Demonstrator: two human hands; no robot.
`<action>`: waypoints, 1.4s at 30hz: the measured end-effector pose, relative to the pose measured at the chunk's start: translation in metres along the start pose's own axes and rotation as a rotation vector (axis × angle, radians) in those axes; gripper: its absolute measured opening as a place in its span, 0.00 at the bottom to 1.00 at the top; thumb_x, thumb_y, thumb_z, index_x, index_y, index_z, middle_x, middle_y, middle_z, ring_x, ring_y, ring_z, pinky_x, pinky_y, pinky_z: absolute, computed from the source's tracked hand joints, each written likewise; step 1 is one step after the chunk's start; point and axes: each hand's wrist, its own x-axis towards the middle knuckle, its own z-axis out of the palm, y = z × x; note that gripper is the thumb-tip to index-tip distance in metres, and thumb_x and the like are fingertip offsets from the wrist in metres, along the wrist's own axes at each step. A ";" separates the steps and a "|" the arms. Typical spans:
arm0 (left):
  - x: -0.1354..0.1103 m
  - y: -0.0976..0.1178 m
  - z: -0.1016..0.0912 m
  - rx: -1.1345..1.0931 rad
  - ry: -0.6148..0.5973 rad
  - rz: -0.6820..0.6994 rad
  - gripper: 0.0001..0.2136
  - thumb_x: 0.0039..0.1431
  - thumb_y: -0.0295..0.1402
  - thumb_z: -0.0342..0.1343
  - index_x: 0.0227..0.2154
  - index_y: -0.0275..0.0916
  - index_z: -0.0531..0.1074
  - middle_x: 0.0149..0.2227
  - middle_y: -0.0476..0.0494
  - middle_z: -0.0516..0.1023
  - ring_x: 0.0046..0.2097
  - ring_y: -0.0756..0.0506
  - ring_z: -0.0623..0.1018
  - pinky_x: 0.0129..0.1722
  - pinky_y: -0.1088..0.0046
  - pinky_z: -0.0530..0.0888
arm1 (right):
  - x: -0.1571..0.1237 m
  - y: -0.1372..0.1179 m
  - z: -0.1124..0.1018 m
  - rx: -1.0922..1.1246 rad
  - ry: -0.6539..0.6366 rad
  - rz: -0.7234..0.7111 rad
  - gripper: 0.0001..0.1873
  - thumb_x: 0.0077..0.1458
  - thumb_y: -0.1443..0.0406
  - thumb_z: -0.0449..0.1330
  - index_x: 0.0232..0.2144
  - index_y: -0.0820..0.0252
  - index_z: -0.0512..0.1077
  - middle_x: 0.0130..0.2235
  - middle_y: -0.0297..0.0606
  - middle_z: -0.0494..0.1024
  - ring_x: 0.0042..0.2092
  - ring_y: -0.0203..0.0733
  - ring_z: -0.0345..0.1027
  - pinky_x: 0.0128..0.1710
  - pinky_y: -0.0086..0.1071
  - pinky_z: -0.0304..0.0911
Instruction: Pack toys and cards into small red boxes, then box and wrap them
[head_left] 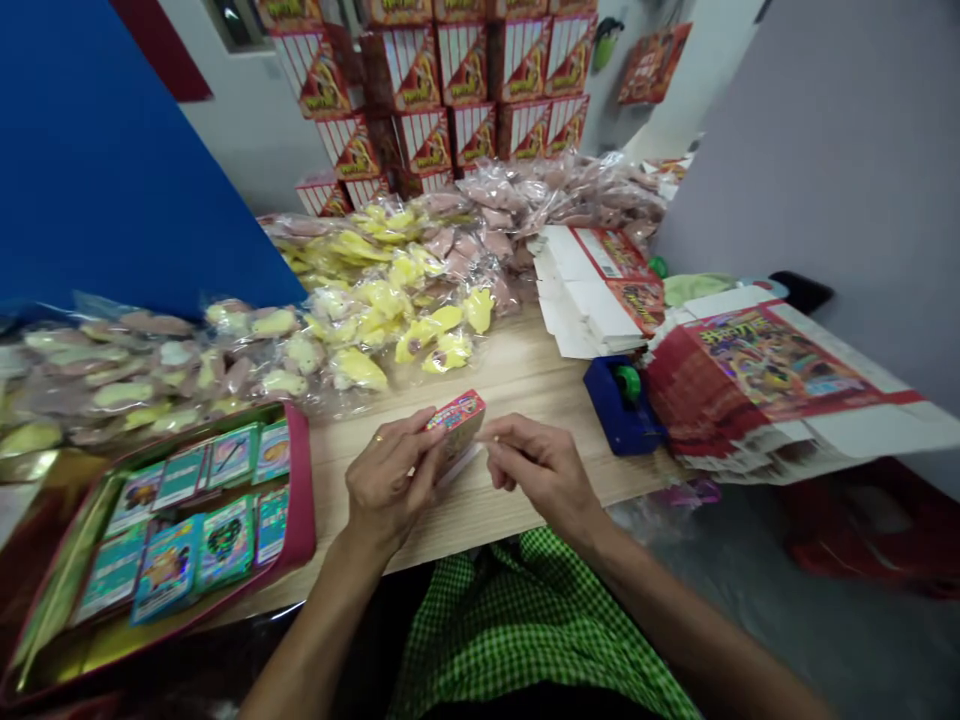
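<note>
small printed box held up between two hands at the table edge

the left hand [391,475] grips a small box [463,412], thumb on the near side and fingers on the far side, so its narrow printed end faces up, tilted; this hold seems meant to steady it and leave the right side free for the other hand; the right hand [536,460] is half curled, thumb and forefinger drawn together just beside the box, though i cannot tell whether they pinch anything; a pale strip [465,462] shows below the box, flap or paper, too blurred to say; the box is over the near part of the wooden table [517,355], close in front of the body, probably for easy reach.

to the left, a pink-rimmed tray [302,490] keeps shiny, stiff cards [225,540] in two rows, likely so that piles stay apart; to the right, a blue tape dispenser [619,415] with a green roll sits just beside flat-stacked red-and-white cartons [787,365], laid flat presumably to save room; beyond lie soft-looking yellow pieces [360,370] and dull pink ones [499,240] in crinkled clear plastic, heaped loosely; behind them, square-edged red boxes [416,75] stand in columns; green checked cloth [525,620] covers the lap.
</note>
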 end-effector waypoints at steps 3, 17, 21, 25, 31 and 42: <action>0.000 0.001 -0.002 -0.006 0.020 -0.019 0.05 0.62 0.24 0.62 0.40 0.37 0.75 0.44 0.37 0.86 0.44 0.44 0.86 0.39 0.70 0.81 | 0.019 0.003 0.020 0.070 -0.061 0.020 0.31 0.57 0.63 0.58 0.63 0.61 0.69 0.21 0.24 0.71 0.21 0.32 0.59 0.24 0.29 0.57; 0.001 -0.009 -0.005 -0.114 -0.057 -0.069 0.09 0.65 0.25 0.59 0.47 0.38 0.76 0.46 0.38 0.82 0.45 0.46 0.82 0.45 0.69 0.79 | 0.039 0.017 0.035 0.102 -0.076 0.049 0.48 0.55 0.65 0.56 0.73 0.71 0.43 0.20 0.23 0.73 0.20 0.34 0.67 0.22 0.29 0.62; 0.019 -0.010 -0.014 -0.296 -0.197 -0.201 0.07 0.64 0.28 0.58 0.44 0.37 0.77 0.42 0.41 0.82 0.43 0.47 0.81 0.42 0.71 0.78 | 0.035 0.026 0.038 0.073 0.007 0.025 0.48 0.55 0.67 0.55 0.73 0.67 0.40 0.22 0.23 0.74 0.22 0.35 0.69 0.25 0.29 0.63; 0.040 -0.011 -0.015 -0.308 -0.318 -0.367 0.05 0.62 0.34 0.61 0.33 0.38 0.76 0.31 0.48 0.79 0.32 0.49 0.77 0.33 0.74 0.73 | 0.032 0.031 0.047 0.074 0.118 0.046 0.47 0.57 0.66 0.56 0.73 0.66 0.40 0.23 0.26 0.75 0.23 0.38 0.69 0.25 0.31 0.65; 0.053 -0.015 -0.014 -0.214 -0.419 -0.287 0.07 0.65 0.36 0.56 0.32 0.40 0.74 0.30 0.50 0.78 0.31 0.49 0.76 0.33 0.73 0.72 | 0.032 0.027 0.055 0.193 0.156 0.124 0.53 0.53 0.62 0.58 0.73 0.68 0.36 0.21 0.22 0.73 0.22 0.39 0.68 0.25 0.32 0.67; -0.079 -0.079 -0.003 0.234 -0.062 -0.800 0.21 0.62 0.53 0.50 0.37 0.39 0.74 0.38 0.35 0.81 0.42 0.35 0.81 0.40 0.56 0.79 | 0.109 0.038 -0.016 -0.693 0.075 0.249 0.27 0.54 0.75 0.48 0.55 0.67 0.70 0.39 0.43 0.83 0.40 0.41 0.77 0.39 0.30 0.69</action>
